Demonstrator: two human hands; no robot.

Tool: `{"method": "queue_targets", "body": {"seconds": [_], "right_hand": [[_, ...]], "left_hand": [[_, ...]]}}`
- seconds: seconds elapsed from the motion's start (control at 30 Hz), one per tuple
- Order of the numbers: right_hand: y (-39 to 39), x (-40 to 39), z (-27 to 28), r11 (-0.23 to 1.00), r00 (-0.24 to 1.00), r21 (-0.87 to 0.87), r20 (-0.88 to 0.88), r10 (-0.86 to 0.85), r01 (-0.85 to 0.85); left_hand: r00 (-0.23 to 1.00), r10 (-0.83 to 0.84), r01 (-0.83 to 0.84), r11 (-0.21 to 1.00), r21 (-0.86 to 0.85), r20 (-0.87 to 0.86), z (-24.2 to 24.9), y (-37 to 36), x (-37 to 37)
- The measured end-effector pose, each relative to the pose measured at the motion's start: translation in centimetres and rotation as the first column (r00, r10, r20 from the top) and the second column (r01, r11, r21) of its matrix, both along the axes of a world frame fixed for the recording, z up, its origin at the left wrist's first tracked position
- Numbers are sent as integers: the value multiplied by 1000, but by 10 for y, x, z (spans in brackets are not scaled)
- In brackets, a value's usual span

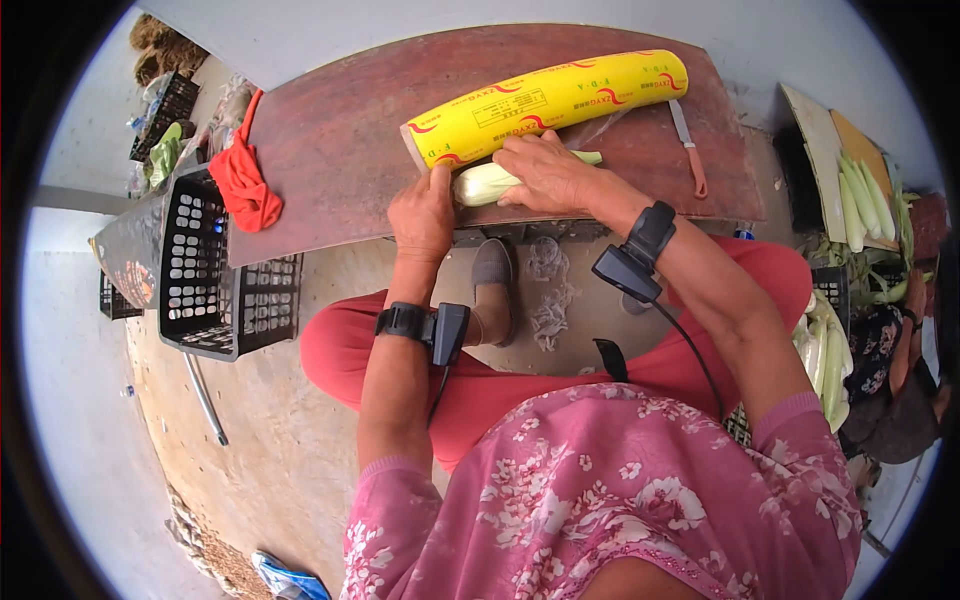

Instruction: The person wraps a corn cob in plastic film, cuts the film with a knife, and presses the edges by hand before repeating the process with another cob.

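On the reddish-brown table lies an ear of corn point(484, 186) in pale green husk, its narrow end pointing right. My right hand point(553, 177) is closed over its middle, fingers reaching toward the roll behind. My left hand point(422, 213) is closed beside the thick end of the corn, fingertips at the near left end of a yellow roll of cling film point(550, 102). What the left fingers pinch, if anything, is hidden; film there is too clear to make out. The roll lies slanting across the table just beyond both hands.
A knife with a pink handle point(697, 172) lies right of the roll on the table point(330, 130). A red cloth point(243, 187) hangs over the left edge, near a black plastic crate point(235, 300). More corn point(866, 200) is piled at the right. Scraps point(549, 315) litter the floor underneath.
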State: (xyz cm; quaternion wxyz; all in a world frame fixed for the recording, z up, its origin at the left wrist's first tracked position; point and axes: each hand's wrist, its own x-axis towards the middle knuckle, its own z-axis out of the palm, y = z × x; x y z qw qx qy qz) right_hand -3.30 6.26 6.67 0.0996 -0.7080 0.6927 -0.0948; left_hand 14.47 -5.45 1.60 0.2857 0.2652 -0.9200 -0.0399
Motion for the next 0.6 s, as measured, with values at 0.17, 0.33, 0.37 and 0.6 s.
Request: {"method": "queue_targets", "body": {"seconds": [0.17, 0.33, 0.37, 0.6], "right_hand": [[1, -2, -1, 1000, 1000, -20, 20, 13, -13], [3, -2, -2, 999, 999, -52, 38, 20, -18], [3, -2, 0, 998, 999, -55, 45, 20, -17], [0, -5, -5, 998, 997, -67, 78, 22, -16]], "left_hand": [[944, 310, -323, 936, 138, 109, 15, 12, 17], [924, -92, 158, 976, 151, -371, 42, 45, 17], [880, -233, 305, 945, 116, -414, 41, 54, 13], [875, -448, 474, 870, 137, -181, 2, 68, -11]]}}
